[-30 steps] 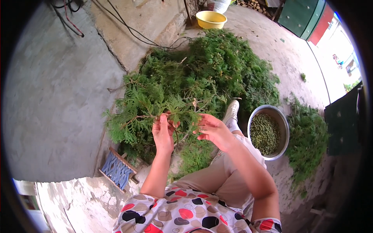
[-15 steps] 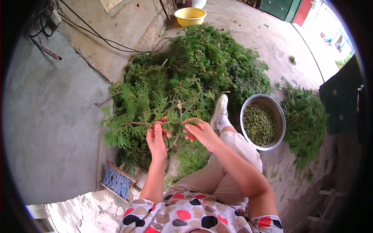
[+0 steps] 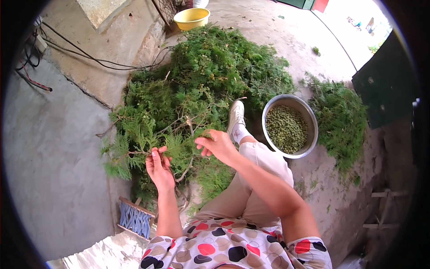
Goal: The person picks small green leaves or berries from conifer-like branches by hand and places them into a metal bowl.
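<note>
From my end, looks like rough household yard or shed: worn concrete floor, loose cables, dark green panel near sunlit opening, heap of cut branches, yellow basin.

- Branch pile: centre and upper centre, on the floor.
- Basin: top, left of centre, behind the branch pile.
- Pot, cones in it: right of centre, between the branch pile and 1 smaller heap.
- Shoe: centre, left of the pot.
- Stool: lower left.
- Cables: upper left.
</note>
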Action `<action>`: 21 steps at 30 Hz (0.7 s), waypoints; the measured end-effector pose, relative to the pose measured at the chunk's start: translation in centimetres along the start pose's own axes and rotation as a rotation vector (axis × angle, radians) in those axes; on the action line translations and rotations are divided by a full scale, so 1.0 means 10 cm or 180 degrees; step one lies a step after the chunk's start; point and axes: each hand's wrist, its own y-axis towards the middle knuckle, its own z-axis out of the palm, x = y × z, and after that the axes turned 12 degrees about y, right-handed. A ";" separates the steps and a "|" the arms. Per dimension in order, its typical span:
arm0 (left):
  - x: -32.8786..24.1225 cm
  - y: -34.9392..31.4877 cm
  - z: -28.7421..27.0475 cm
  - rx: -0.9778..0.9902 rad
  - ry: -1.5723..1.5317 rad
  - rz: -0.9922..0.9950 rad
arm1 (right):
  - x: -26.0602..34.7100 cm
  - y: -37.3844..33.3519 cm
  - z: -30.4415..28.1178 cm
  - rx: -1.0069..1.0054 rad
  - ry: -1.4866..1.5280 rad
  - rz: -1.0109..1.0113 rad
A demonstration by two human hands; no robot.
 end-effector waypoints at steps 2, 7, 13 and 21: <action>-0.03 -0.06 0.04 0.0099 0.0036 -0.0007 | 0.00 0.03 -0.01 0.0049 0.0474 -0.0084; -0.06 -0.07 0.16 0.0014 -0.0336 -0.0137 | 0.08 -0.07 -0.02 -0.0047 0.1808 0.0159; 0.02 -0.15 0.22 0.0187 -0.0270 -0.0241 | 0.08 -0.03 -0.03 -0.0539 0.1902 -0.0140; 0.05 -0.15 0.30 0.0733 -0.0056 -0.0471 | 0.17 0.04 -0.24 -0.1247 0.1384 -0.0651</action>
